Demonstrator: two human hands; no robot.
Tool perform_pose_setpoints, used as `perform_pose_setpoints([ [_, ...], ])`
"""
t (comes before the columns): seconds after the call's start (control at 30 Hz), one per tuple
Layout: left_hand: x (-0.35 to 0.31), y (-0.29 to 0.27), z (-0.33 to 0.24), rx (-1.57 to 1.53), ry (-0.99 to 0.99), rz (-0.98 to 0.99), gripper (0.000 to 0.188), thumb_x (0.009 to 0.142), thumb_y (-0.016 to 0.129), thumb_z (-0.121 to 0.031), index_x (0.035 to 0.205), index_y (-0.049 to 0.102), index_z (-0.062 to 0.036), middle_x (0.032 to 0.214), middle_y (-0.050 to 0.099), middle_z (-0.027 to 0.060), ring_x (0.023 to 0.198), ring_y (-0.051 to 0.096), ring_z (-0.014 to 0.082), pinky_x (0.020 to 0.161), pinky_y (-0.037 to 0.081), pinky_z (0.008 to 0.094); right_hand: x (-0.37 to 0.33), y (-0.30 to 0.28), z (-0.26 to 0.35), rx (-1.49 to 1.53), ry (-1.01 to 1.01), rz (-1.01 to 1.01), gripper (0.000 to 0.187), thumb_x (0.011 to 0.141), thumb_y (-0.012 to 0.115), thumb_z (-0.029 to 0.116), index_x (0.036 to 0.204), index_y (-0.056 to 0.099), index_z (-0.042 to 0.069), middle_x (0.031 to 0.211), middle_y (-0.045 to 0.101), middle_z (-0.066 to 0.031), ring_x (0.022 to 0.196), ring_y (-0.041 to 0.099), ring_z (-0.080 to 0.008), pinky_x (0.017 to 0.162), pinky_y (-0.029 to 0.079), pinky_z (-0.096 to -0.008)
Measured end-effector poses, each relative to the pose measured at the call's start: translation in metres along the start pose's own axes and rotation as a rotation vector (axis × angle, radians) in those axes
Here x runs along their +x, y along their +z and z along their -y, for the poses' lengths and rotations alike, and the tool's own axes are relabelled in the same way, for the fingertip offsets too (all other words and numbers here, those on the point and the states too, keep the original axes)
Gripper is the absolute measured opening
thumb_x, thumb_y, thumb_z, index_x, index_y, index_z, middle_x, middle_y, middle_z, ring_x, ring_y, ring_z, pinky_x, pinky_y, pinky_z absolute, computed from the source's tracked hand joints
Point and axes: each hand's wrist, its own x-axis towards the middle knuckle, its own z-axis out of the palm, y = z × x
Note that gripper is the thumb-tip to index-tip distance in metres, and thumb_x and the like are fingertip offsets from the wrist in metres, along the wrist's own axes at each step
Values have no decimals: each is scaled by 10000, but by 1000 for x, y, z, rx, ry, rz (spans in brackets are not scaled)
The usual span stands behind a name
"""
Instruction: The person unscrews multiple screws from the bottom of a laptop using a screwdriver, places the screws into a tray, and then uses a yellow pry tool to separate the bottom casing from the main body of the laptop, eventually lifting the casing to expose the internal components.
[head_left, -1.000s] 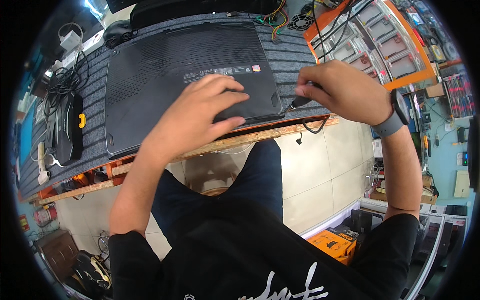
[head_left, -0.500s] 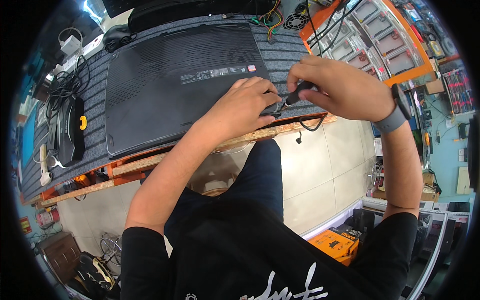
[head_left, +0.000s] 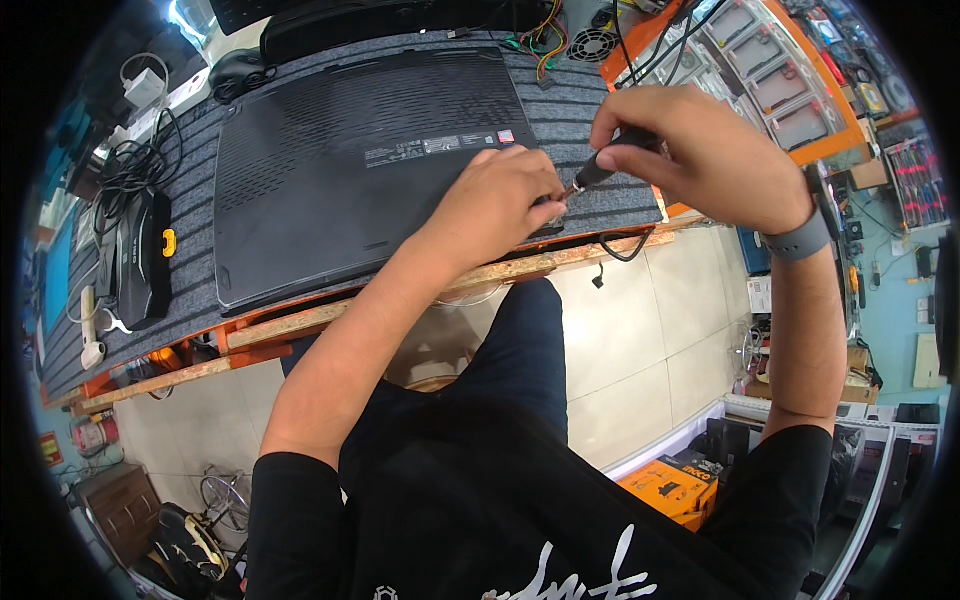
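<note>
Laptop underside, near right corner: hand tool at work, both hands on site.

Ribbed grey mat covers the bench; on it, the black laptop lies bottom-up, its near edge close to the bench edge. Right hand pinches the handle between thumb and curled fingers, wrist raised. Left hand rests over the near right corner, fingers bent, thumb close to the index finger; cannot tell whether they grip the shaft or only steady the corner. Black-handled screwdriver slants down leftward to the left fingertips; tip contact hidden. Judgement: a slanted shaft probably risks slipping or scarring the casing, so bring it in line with whatever it bears on, press lightly, brace the corner, and keep the left fingertips off the tip's path.
</note>
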Motion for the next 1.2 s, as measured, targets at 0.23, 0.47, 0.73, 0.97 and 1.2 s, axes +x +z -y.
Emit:
perform_pose_setpoints([
  [0.23, -32, -87, 15, -20, -286, -232, 140, 930, 741, -117, 1043, 761, -37, 977, 755, 82, 895, 717, 196, 819, 550, 297, 21, 6, 28, 118, -115, -74, 166, 957, 692, 173, 944, 654, 12, 847, 694, -170, 807, 683, -367, 707, 524, -424],
  [0.47, -92, -174, 18, -5, -356, -355, 185, 932, 730, -72, 1106, 789, -50, 973, 679, 23, 852, 615, 84, 751, 482, 223, 55, 44, 49, 132, -158, -26, 207, 960, 677, 212, 914, 669, 11, 848, 708, -177, 832, 694, -378, 756, 546, -440],
  [0.73, -154, -230, 36, 109, -584, -423, 241, 1013, 652, -104, 1226, 737, -31, 1043, 699, 36, 940, 631, 79, 826, 480, 212, 71, 45, 60, 63, -177, 4, 213, 976, 664, 221, 926, 668, 14, 846, 708, -173, 851, 703, -372, 747, 565, -435],
  [0.97, -172, -251, 78, 54, -746, -509, 260, 1022, 639, -111, 1228, 708, 33, 1043, 745, 82, 1011, 694, 125, 918, 522, 249, 73, 34, 81, -211, -80, 83, 205, 980, 662, 213, 933, 722, 22, 785, 706, -146, 782, 712, -356, 701, 576, -428],
  [1.2, -175, -263, 119, 328, -728, -453, 244, 998, 653, -140, 1176, 733, 8, 995, 779, 118, 943, 745, 167, 852, 549, 283, 81, 40, 84, -79, -329, 8, 137, 949, 667, 166, 958, 687, 31, 876, 701, -139, 869, 712, -357, 725, 563, -425],
])
